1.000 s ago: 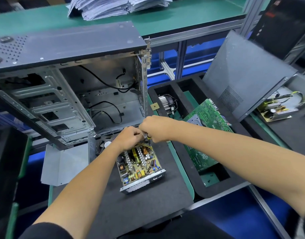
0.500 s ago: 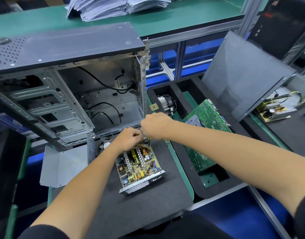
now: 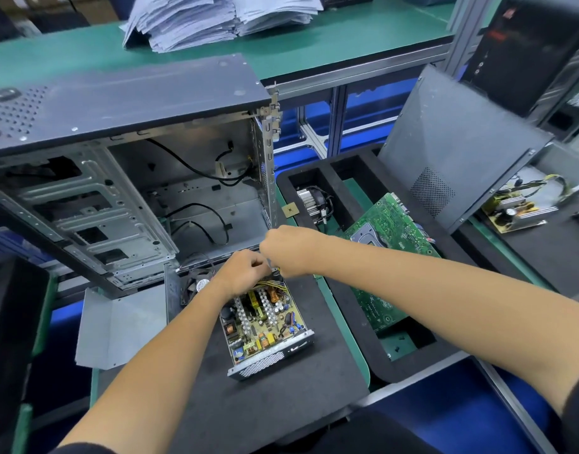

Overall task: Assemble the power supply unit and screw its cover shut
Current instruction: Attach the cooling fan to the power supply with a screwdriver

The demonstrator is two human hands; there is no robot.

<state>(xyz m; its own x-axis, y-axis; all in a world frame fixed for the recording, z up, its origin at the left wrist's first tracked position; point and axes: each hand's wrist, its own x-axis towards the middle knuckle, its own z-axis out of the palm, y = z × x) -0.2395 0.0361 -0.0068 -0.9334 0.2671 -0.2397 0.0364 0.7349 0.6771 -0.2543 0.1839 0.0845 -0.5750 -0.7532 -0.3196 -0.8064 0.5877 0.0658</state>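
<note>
Fingers of the left hand (image 3: 240,273) are curled down at the far end of the open power supply unit (image 3: 265,326), and those of the right hand (image 3: 289,253) are curled just beside them, almost touching; both seem to pinch the yellow wire bundle (image 3: 271,283) where it leaves the circuit board, though what exactly each grips is hidden behind the knuckles. The unit sits uncovered near the middle of the black foam mat (image 3: 281,404), its grille end toward the mat's near edge, its fan (image 3: 198,283) at the far left. A bent grey sheet-metal cover (image 3: 117,326) lies beside it, overhanging the mat's left edge, not yet fitted. Behind stands an empty computer case (image 3: 117,178); to the right, a foam tray (image 3: 373,355) holds a motherboard (image 3: 389,257). My worry: wires left standing proud could be trapped or nicked when the cover closes, and a hard tug could strain their solder joints or drag the unit across the mat.
</note>
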